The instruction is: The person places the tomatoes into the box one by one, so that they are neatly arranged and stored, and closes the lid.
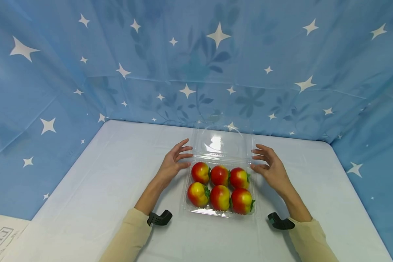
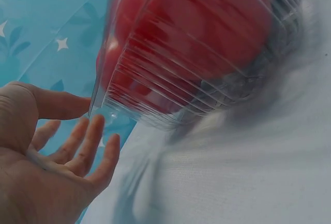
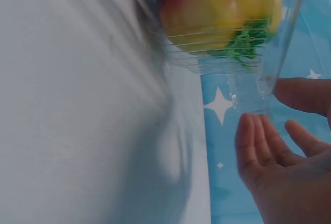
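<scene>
A clear plastic clamshell box [image 1: 213, 213] lies on the table with its lid [image 1: 230, 143] folded back away from me. Red-and-yellow fruits [image 1: 220, 198] with green leaves sit inside in two rows. At the left side, my left hand [image 1: 171, 165] has its fingers spread and relaxed, fingertips right at the lid's edge. In the left wrist view its thumb [image 2: 62, 105] reaches the rim. My right hand [image 1: 272, 170] mirrors it on the right, fingers loosely bent by the lid's edge. The right thumb [image 3: 300, 94] is at the box's rim in the right wrist view.
A white cloth covers the table [image 1: 124, 160]. Blue curtains [image 1: 196, 58] with white stars hang behind it and at both sides. Printed cardboard [image 1: 6, 233] shows at the lower left. Each wrist wears a black camera band [image 1: 160, 218].
</scene>
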`<state>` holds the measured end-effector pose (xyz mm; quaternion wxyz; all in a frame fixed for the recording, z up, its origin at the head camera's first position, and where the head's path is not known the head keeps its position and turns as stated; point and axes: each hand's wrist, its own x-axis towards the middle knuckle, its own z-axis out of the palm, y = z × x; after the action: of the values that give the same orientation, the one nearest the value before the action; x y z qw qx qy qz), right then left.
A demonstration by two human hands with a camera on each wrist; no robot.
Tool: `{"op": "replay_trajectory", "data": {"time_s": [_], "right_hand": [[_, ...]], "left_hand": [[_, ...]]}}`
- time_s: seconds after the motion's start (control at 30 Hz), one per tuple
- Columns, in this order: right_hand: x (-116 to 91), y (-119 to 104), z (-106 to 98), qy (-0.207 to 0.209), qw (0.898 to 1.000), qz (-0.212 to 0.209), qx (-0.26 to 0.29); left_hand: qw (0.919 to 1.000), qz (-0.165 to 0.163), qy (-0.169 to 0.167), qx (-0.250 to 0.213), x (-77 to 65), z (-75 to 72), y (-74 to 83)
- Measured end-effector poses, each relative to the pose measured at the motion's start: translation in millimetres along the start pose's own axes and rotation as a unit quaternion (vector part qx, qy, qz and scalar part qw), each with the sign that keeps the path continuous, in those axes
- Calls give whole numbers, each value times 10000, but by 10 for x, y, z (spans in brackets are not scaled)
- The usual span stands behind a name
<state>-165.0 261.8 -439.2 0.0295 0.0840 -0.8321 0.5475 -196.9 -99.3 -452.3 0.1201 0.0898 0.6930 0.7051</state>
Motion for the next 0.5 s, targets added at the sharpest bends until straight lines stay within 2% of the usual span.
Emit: {"op": "replay_trajectory", "data": {"time_s": [0.27,0.5], "right_hand": [[22,-78,-33,337,9978,-458,343],[51,-149,-50,475,9912,-624,1066]], "left_hand": [[9979,541,208,302,12,36,0],[9966,576,380,452,50,59,17]]}}
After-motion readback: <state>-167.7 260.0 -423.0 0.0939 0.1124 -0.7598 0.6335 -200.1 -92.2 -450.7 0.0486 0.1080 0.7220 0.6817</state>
